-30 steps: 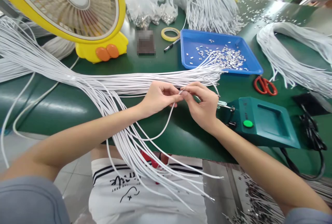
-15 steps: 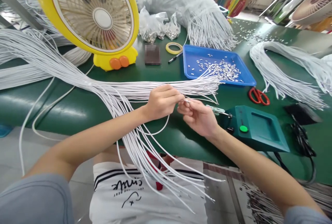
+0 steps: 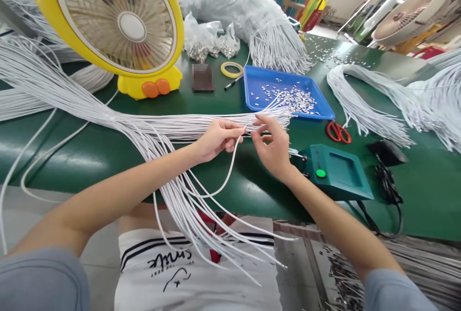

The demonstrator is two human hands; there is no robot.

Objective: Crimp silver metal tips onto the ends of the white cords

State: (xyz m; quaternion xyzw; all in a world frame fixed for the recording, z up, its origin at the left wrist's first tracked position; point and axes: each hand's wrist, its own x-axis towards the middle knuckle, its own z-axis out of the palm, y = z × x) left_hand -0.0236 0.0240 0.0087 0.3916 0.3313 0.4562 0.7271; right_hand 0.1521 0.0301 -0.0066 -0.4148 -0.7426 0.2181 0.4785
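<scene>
My left hand (image 3: pixel 220 139) pinches the end of one white cable (image 3: pixel 231 167), which loops down from the fingers. Just to its right, my right hand (image 3: pixel 272 145) is raised with its fingers curved and apart, holding nothing that I can see. Behind both hands a bundle of white cables (image 3: pixel 162 126) lies along the green table, its tips reaching the blue tray (image 3: pixel 252 85). Small metal pieces (image 3: pixel 297 100) are scattered in that tray. More cables (image 3: pixel 194 215) from the bundle hang over the table's front edge onto my lap.
The yellow fan (image 3: pixel 175 78) stands at the back left. Right of my hands are a green machine (image 3: pixel 336 172) and red scissors (image 3: pixel 338 132). Tape (image 3: pixel 232 69), a pen (image 3: pixel 233 82) and bagged metal pieces (image 3: pixel 229 44) lie behind. Other cables (image 3: pixel 370 100) rest at the right.
My right hand has moved apart from my left and its fingers have opened. My left hand has turned, showing the pinched cable. The whole view has shifted slightly.
</scene>
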